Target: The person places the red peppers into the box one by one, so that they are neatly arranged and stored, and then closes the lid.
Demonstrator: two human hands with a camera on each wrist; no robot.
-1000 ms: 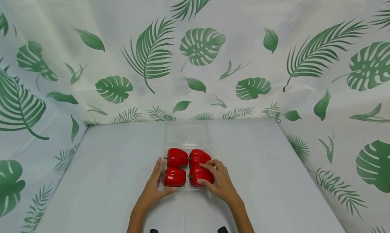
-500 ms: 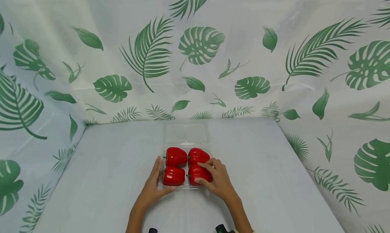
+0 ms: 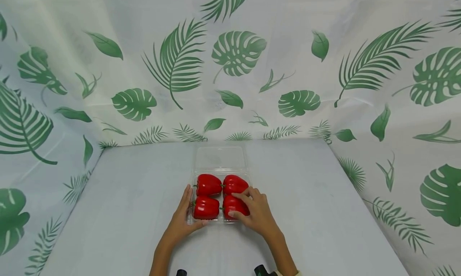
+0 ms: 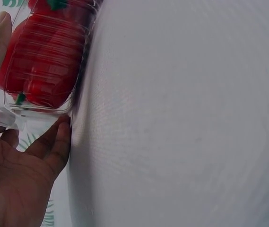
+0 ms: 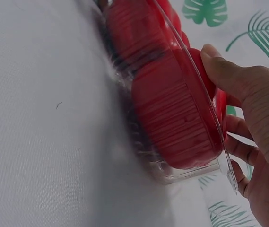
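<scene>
Several red bell peppers with green stems lie in two rows in a clear plastic clamshell box [image 3: 220, 222] on the table. My right hand [image 3: 260, 215] grips the front right bell pepper [image 3: 234, 208], thumb in front and fingers over its far side. In the right wrist view that bell pepper [image 5: 172, 113] sits inside the box wall. My left hand [image 3: 179, 224] rests against the box's front left corner, fingers extended along the left side and thumb along the front edge. The front left bell pepper [image 3: 206, 208] and back left bell pepper [image 3: 209, 184] are nearest to it.
The box's clear lid [image 3: 219, 158] lies folded back on the far side. Under everything is a white table [image 3: 306, 196], and leaf-printed sheeting [image 3: 273, 59] surrounds its back and sides. Two dark objects [image 3: 260, 270] poke in at the bottom edge.
The right hand and the front right bell pepper have shifted very slightly left. The left hand and the other bell peppers stay as they were.
</scene>
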